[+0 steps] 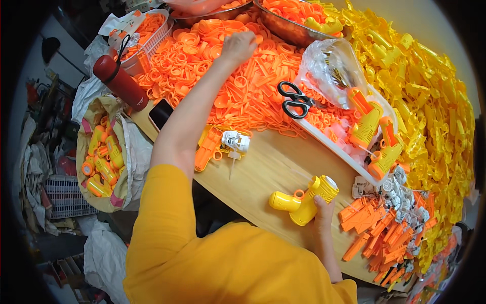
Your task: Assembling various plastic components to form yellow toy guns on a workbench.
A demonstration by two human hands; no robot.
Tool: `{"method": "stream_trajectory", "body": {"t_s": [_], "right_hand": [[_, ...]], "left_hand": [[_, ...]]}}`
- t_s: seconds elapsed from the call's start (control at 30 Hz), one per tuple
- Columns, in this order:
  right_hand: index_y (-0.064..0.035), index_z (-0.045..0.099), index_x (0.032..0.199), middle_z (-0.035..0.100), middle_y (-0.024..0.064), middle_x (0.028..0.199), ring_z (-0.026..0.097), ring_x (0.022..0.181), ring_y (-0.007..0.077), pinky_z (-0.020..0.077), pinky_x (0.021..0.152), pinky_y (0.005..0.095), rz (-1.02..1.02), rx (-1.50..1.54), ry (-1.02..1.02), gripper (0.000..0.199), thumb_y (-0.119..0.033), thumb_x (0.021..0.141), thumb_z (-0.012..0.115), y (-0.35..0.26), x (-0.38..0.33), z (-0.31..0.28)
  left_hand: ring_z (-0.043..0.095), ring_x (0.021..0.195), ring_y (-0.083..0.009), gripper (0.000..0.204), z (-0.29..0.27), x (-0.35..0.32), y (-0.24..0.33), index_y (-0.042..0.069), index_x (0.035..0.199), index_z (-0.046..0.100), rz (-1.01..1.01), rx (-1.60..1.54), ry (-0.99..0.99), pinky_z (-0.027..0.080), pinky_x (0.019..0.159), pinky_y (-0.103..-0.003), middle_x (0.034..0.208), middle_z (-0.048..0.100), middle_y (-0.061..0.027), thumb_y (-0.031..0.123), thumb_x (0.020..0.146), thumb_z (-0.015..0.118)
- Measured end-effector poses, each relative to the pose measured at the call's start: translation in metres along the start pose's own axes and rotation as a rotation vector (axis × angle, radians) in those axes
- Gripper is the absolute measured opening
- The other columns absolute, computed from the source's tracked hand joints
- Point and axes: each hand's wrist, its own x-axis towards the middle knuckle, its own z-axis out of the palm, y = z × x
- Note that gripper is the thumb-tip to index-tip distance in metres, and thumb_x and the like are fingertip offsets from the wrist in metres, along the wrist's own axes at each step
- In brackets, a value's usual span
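Observation:
My left arm stretches far across the table, and my left hand (240, 48) is down at the heap of orange plastic parts (243, 96). Its fingers are curled together; what they pinch, if anything, is hidden. Close to my body, my right hand (324, 206) is wrapped round a yellow toy gun (306, 202) with an orange trigger ring and a white round end. Left of it on the table lies an orange half shell (207, 149) beside a white mechanism (235, 143) with a thin wire.
Black-handled scissors (296, 100) rest by a white tray (334, 151) bearing toy guns and a plastic bag. Yellow shells (420, 91) pile at right, above orange strips (377, 228). A red flask (119, 83) and a sack of toy guns (104, 162) stand left.

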Motion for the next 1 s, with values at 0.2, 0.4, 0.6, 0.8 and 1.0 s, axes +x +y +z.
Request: {"method": "stream_trajectory", "body": {"t_s": [0.2,0.4,0.6,0.8,1.0], "right_hand": [[0.0004,0.05,0.123,0.063,0.0109,0.107,0.063,0.093,0.019,0.0522,0.082,0.0337,-0.014,-0.006,-0.061,0.058,-0.019,0.074,0.074,0.001,0.002,-0.008],[-0.0003,0.051,0.121,0.065,0.0095,0.104,0.064,0.088,0.0184,0.0532,0.08,0.0323,-0.017,-0.121,-0.107,0.059,-0.017,0.071,0.079,-0.028,0.003,-0.018],[-0.0015,0.053,0.118,0.065,0.0084,0.105,0.064,0.093,0.0165,0.0524,0.084,0.0324,-0.062,-0.398,-0.074,0.06,-0.013,0.066,0.083,-0.057,-0.01,-0.031],[-0.0022,0.055,0.118,0.065,0.0069,0.104,0.063,0.094,0.0161,0.0512,0.084,0.0322,0.016,-0.58,-0.164,0.061,-0.017,0.065,0.083,-0.075,-0.029,-0.018],[-0.0027,0.057,0.118,0.064,0.0062,0.104,0.062,0.094,0.015,0.0499,0.084,0.0311,0.089,-0.768,-0.303,0.063,-0.017,0.063,0.084,-0.08,-0.022,0.011]], "left_hand": [[0.061,0.078,-0.0069,0.023,-0.092,-0.086,0.079,0.0,0.103,0.061,-0.185,-0.925,-0.13,0.049,0.064,-0.023,0.084,0.064,-0.001,0.021,0.096,0.056],[0.062,0.075,-0.0134,0.025,-0.1,-0.207,0.162,-0.002,0.105,0.064,-0.372,-0.991,-0.768,0.05,0.065,-0.027,0.082,0.063,-0.0046,0.02,0.093,0.059],[0.059,0.093,-0.0335,0.034,-0.068,-0.252,0.179,0.002,0.112,0.063,-0.003,-0.522,-0.418,0.048,0.083,-0.039,0.099,0.061,-0.0162,0.022,0.085,0.066],[0.055,0.108,-0.0308,0.047,-0.064,-0.258,0.18,0.005,0.121,0.059,0.319,-0.468,-0.402,0.045,0.091,-0.039,0.115,0.058,-0.0154,0.018,0.078,0.073],[0.056,0.107,-0.0176,0.047,-0.096,-0.228,0.196,0.004,0.127,0.057,-0.171,-1.26,-0.641,0.046,0.091,-0.031,0.112,0.061,-0.0074,0.008,0.082,0.07]]}}
